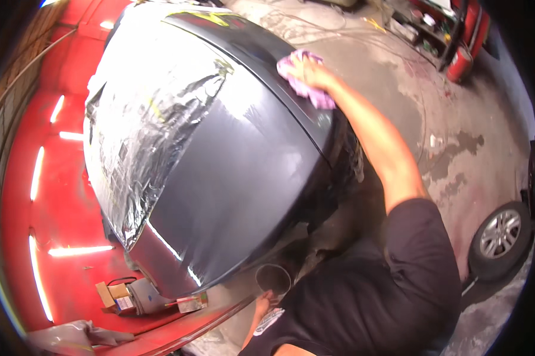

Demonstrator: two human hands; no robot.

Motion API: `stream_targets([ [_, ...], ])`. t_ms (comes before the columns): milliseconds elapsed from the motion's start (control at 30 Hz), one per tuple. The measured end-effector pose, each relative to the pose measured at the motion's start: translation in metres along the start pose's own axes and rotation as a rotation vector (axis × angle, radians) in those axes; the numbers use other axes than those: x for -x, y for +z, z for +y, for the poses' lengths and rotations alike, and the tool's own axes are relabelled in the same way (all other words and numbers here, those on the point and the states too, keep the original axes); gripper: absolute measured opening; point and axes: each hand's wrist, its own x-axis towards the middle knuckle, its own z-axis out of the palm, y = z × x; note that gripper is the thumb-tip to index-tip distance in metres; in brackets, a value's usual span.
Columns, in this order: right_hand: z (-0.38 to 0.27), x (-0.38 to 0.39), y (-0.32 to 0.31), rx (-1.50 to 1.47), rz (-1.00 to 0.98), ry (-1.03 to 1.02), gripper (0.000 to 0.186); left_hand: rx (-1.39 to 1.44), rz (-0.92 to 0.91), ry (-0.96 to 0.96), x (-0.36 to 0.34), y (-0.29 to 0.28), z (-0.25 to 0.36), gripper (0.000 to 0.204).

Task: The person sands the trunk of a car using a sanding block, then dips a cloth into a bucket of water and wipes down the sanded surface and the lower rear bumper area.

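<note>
My right arm reaches out over a dark grey car body. The right hand (308, 71) is pressed on a crumpled pink-purple cloth (315, 95), which lies against the fender (297, 89) beside the seam of the large smooth panel (243, 160). Clear plastic film (154, 113) with yellow-green marks covers the part of the car to the left. Low in front of me, my left hand (266, 298) has its fingers at the lower edge of a round container with a pale rim (273, 277). The container is small and dark in the picture, and its contents cannot be made out.
A loose wheel (499, 237) is at the right on the stained concrete floor (439, 130). Hoses or cables (362, 35) trail across the floor at the back, near a red cart (463, 47). An open cardboard box (114, 295) is at the lower left, by a red surface.
</note>
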Motion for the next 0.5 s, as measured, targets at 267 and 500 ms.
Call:
stream_targets([
  [267,-0.015,0.113,0.025,-0.120,0.282,0.161,0.056,-0.088,0.017,-0.055,0.004,0.018,-0.080,0.040],
  [500,-0.154,0.314,0.066,-0.534,0.513,0.131,0.089,-0.042,-0.066,-0.077,-0.002,0.010,-0.033,0.039],
])
